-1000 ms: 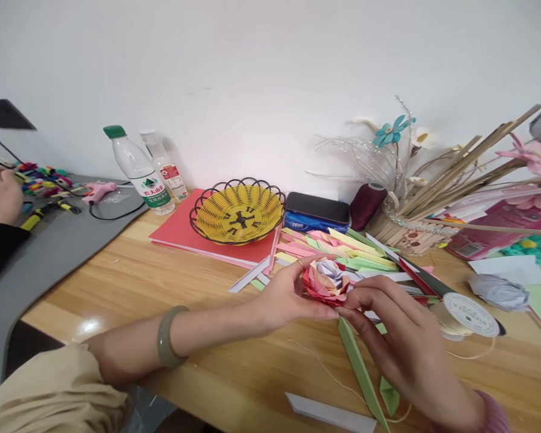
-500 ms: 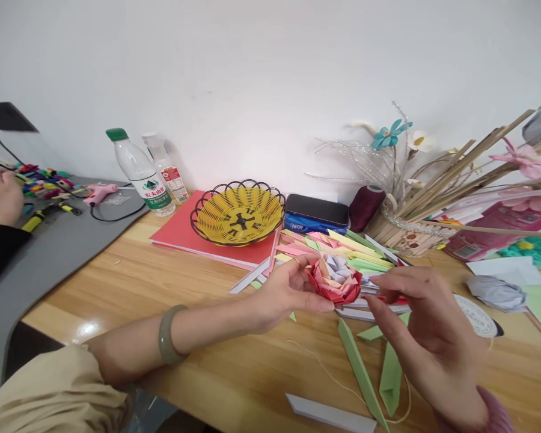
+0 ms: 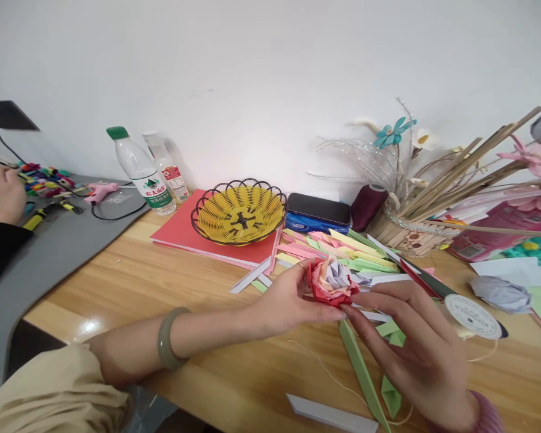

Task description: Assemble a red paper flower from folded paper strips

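Note:
A folded paper flower (image 3: 332, 281), red outside with pink, peach and pale lilac layers inside, is held above the table. My left hand (image 3: 293, 300) grips its left side, thumb along the lower edge. On its lower right edge, the thumb and fingertips of my right hand (image 3: 408, 337) are pinched together. Folded paper strips (image 3: 338, 243) in pink, yellow, green and white lie in a pile behind the flower. Nearer to me are green folded strips (image 3: 363, 373) and a pale lilac strip (image 3: 331, 414). A thread spool (image 3: 473, 316) lies to the right of my right hand.
A yellow woven basket (image 3: 238, 213) rests on red paper (image 3: 175, 231). Behind are two bottles (image 3: 148, 186). At right stands a stick holder (image 3: 406, 234) with handmade flowers. On the left, another person's hand (image 3: 2, 192) is by a grey mat (image 3: 90, 228) with a pink glue gun (image 3: 101, 191).
My right hand has moved left and its fingertips now touch the flower's edge. The flower has turned and tilted slightly in my left hand. More of the spool shows.

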The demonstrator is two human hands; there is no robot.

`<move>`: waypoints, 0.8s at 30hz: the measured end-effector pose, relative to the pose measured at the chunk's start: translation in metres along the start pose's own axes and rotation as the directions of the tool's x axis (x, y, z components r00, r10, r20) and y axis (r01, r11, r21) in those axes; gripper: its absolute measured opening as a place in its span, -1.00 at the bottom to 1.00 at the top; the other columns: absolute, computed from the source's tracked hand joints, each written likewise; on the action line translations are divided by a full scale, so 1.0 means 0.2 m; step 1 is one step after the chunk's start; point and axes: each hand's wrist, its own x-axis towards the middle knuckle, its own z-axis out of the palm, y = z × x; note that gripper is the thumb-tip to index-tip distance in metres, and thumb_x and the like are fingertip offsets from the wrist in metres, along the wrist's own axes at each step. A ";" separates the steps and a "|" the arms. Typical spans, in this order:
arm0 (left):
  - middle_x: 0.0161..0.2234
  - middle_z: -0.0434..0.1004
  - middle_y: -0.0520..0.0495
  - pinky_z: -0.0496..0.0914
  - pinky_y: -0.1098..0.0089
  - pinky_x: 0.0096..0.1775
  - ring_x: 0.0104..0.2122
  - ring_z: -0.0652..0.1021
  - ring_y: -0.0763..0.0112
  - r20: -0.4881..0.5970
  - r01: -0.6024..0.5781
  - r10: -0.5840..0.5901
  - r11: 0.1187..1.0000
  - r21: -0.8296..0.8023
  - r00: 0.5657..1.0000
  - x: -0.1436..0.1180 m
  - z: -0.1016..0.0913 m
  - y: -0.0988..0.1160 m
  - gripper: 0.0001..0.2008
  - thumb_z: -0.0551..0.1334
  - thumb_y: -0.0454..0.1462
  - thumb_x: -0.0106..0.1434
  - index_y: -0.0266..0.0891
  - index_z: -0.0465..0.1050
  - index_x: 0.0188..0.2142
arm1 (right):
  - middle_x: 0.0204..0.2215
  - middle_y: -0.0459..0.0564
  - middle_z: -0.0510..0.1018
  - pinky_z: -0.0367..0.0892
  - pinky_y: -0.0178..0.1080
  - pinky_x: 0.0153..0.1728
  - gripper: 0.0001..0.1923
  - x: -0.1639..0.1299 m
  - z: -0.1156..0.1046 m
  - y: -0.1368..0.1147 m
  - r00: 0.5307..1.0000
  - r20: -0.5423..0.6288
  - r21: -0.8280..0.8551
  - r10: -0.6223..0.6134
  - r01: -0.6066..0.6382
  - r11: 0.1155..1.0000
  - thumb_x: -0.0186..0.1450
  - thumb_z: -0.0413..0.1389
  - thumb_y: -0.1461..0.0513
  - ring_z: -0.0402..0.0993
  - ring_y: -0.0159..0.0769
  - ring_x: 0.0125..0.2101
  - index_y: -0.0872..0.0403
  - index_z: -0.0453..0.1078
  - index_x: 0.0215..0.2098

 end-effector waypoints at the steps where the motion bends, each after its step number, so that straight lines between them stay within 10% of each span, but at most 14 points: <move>1: -0.16 0.48 -0.12 0.32 0.29 -0.07 -0.14 0.47 0.30 -0.003 -0.012 0.012 1.000 0.025 1.000 0.00 -0.01 -0.01 -0.47 0.41 -0.35 -0.16 -0.28 0.32 -0.16 | -0.40 -0.01 0.39 0.31 -0.24 -0.45 -0.74 0.00 0.00 0.00 1.000 0.006 -0.001 0.017 -0.017 1.000 0.13 0.15 0.38 0.35 -0.30 -0.39 0.06 0.32 -0.22; 12: -0.11 0.48 -0.18 0.38 0.32 -0.13 -0.15 0.50 0.25 -0.063 -0.007 0.020 0.979 0.205 0.998 -0.01 -0.01 0.00 -0.31 0.41 -0.31 -0.16 -0.28 0.25 -0.01 | -0.47 -0.03 0.45 0.34 -0.23 -0.49 -0.76 0.00 -0.02 0.01 0.998 0.023 -0.043 -0.061 0.062 0.997 0.11 0.15 0.40 0.38 -0.32 -0.46 0.02 0.34 -0.27; 18: -0.18 0.51 -0.19 0.38 0.26 -0.14 -0.16 0.50 0.20 -0.022 0.003 0.000 0.990 0.138 1.000 0.01 -0.01 -0.03 -0.44 0.42 -0.23 -0.18 -0.31 0.35 -0.15 | -0.46 -0.08 0.55 0.34 -0.25 -0.50 -0.80 -0.03 -0.07 0.05 0.916 0.088 -0.240 -0.390 0.400 0.885 0.12 0.17 0.35 0.44 -0.29 -0.44 0.00 0.40 -0.28; 24: -0.14 0.49 -0.16 0.36 0.30 -0.10 -0.15 0.50 0.27 -0.069 0.003 0.007 0.990 0.142 0.998 0.00 0.00 -0.01 -0.40 0.42 -0.27 -0.18 -0.28 0.32 -0.10 | -0.50 -0.05 0.44 0.32 -0.25 -0.50 -0.90 0.04 -0.05 0.01 0.997 0.078 0.096 0.030 -0.037 0.995 0.17 0.11 0.34 0.37 -0.33 -0.46 0.02 0.36 -0.36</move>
